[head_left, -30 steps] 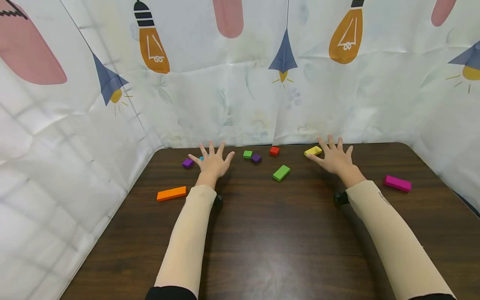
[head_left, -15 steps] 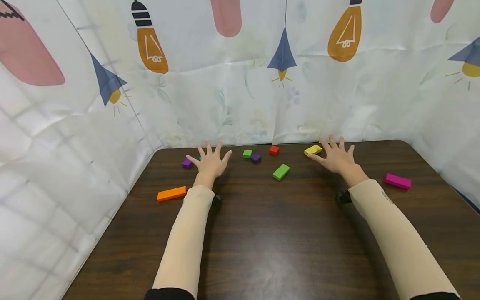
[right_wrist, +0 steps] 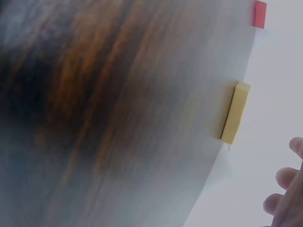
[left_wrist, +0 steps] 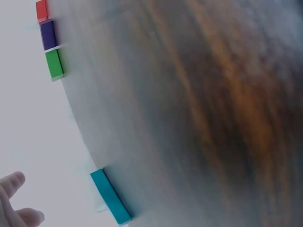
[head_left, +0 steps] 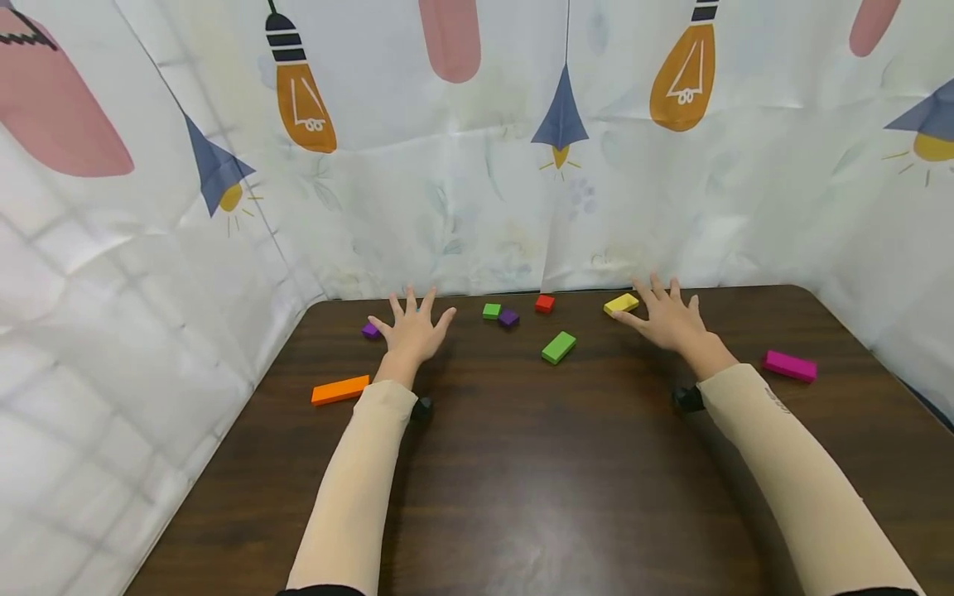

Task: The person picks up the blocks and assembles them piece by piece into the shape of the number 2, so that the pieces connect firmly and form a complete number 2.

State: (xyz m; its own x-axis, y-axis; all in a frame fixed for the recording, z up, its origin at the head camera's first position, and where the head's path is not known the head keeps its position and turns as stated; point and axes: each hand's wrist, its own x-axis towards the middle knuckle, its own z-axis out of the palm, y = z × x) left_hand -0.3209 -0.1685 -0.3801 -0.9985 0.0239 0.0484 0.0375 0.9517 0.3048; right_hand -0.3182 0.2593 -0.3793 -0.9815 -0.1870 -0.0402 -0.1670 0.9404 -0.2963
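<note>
My left hand [head_left: 412, 335] is held over the far left of the table with its fingers straight and spread, gripping nothing. Beside its thumb-opposite edge lies a purple block [head_left: 370, 330]; a blue-teal block [left_wrist: 111, 196], mostly hidden behind the hand in the head view, shows in the left wrist view. My right hand [head_left: 669, 321] is likewise spread, fingers straight, holding nothing. Its thumb tip overlaps the near side of a yellow block [head_left: 621, 304] in the head view. The right wrist view shows that yellow block apart from the fingertips [right_wrist: 286, 178].
Between the hands lie a small green block [head_left: 492, 311], a dark purple block [head_left: 509, 318], a red block [head_left: 545, 304] and a longer green block [head_left: 559, 348]. An orange block [head_left: 340, 390] is at left, a magenta block [head_left: 790, 366] at right. A printed curtain [head_left: 477, 207] borders the brown table [head_left: 522, 463].
My left hand has drifted slightly left and toward me, covering more of the blue-teal block. The right hand has barely shifted, and the blocks stay where they were.
</note>
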